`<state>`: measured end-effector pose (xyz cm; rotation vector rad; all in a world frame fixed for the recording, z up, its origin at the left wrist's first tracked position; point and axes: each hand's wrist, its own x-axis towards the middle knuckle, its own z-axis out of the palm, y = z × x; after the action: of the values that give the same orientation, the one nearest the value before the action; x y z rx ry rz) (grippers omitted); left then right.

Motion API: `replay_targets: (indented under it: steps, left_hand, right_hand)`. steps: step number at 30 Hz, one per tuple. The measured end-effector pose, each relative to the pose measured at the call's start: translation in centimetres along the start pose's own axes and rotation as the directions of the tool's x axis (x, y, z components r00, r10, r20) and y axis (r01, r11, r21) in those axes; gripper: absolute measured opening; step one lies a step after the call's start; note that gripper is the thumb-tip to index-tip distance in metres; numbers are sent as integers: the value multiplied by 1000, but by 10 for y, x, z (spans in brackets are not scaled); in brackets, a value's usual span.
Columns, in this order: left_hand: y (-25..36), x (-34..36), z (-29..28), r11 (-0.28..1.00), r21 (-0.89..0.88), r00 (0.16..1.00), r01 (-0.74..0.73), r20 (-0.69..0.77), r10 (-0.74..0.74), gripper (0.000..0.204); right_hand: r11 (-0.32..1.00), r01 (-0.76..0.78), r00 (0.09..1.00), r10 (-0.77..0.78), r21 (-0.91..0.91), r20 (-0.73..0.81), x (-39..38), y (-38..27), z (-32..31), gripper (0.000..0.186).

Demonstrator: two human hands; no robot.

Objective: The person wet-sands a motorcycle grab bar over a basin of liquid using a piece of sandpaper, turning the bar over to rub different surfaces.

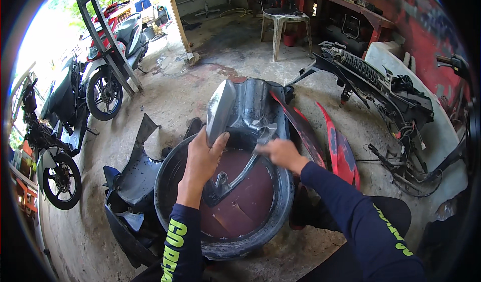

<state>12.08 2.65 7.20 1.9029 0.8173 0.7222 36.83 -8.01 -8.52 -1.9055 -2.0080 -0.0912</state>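
my left hand (200, 164) wraps one silver part (220, 109), tilted above one black tub (240, 249) of reddish-brown liquid (250, 207). my right hand (283, 154), blurred, is at the upper end of one curved bar (243, 175); cannot tell what it pinches. two red-and-dark panels (339, 149) lie right, two motorbikes (61, 89) stand left, one chair (285, 15) behind.

tub (240, 249) central — motorbikes (60, 91) left, bike frame (373, 81) right, chair (285, 15) behind
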Motion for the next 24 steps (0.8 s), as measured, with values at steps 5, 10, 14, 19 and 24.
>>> replay_targets:
  steps: [5, 10, 14, 19, 24]
  left_hand:
    - [2, 3, -2, 995, -56, 997, 79, 22, -78, 33]
    - [3, 2, -1, 990, -87, 993, 113, 33, -111, 33]
    - [4, 0, -2, 995, -53, 995, 84, 58, -81, 33]
    - [14, 4, 1, 998, 16, 996, 59, 64, -60, 31]
    - [17, 11, -1, 996, 13, 994, 93, 59, -93, 32]
  right_hand:
    - [997, 24, 999, -22, 72, -36, -15, -7, 20, 37]
    - [978, -184, 937, 204, 95, -283, -7, 22, 12, 43]
    - [997, 26, 999, -29, -74, -41, -4, 9, 0, 44]
    - [997, -13, 991, 2, -80, -136, -8, 23, 7, 39]
    - [988, -30, 960, -14, -152, -281, 2, 44, -6, 35]
